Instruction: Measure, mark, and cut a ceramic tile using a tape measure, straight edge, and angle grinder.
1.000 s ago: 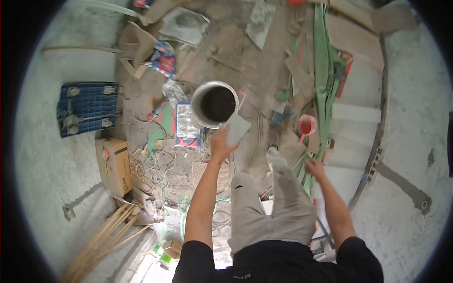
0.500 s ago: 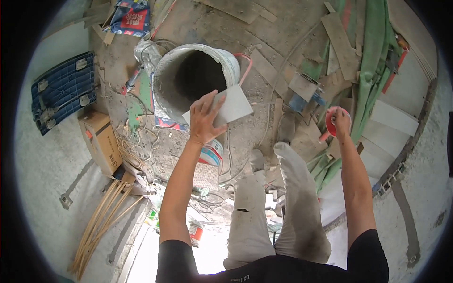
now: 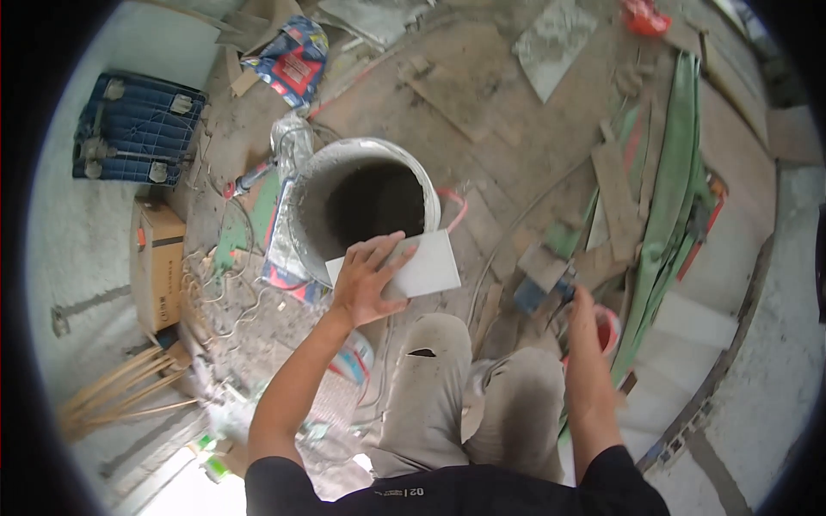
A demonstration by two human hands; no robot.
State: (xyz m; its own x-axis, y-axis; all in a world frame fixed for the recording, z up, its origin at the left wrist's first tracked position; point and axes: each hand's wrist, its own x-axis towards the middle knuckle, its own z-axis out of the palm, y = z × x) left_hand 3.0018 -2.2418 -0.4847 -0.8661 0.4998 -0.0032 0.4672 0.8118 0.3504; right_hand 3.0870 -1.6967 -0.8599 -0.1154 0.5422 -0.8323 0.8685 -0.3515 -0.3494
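My left hand (image 3: 370, 277) holds a flat pale grey rectangular tile (image 3: 430, 265), with the fingers spread over its face. The tile sits at the near rim of a large whitish bucket (image 3: 303, 228) with a dark inside. On the right, my right hand (image 3: 584, 303) is low over the floor, close to the blue handle of a tool with a flat grey plate (image 3: 544, 267). Motion blur and the angle hide its fingers, so its hold is not clear. Beside that wrist is a red round container (image 3: 609, 327), partly covered by the forearm.
Boards (image 3: 615, 198) and a green sheet (image 3: 667, 232) lie on the right. A cable crosses the floor. Left are a cardboard box (image 3: 162, 267), a blue plastic pallet (image 3: 138, 129), wooden strips (image 3: 129, 387) and a red-tipped power tool (image 3: 249, 178). A printed bag (image 3: 297, 64) lies beyond.
My right hand has left the red container, now lower beside the wrist, and moved inward to the blue-handled tool. My knees have bent. The left hand still holds the tile by the bucket.
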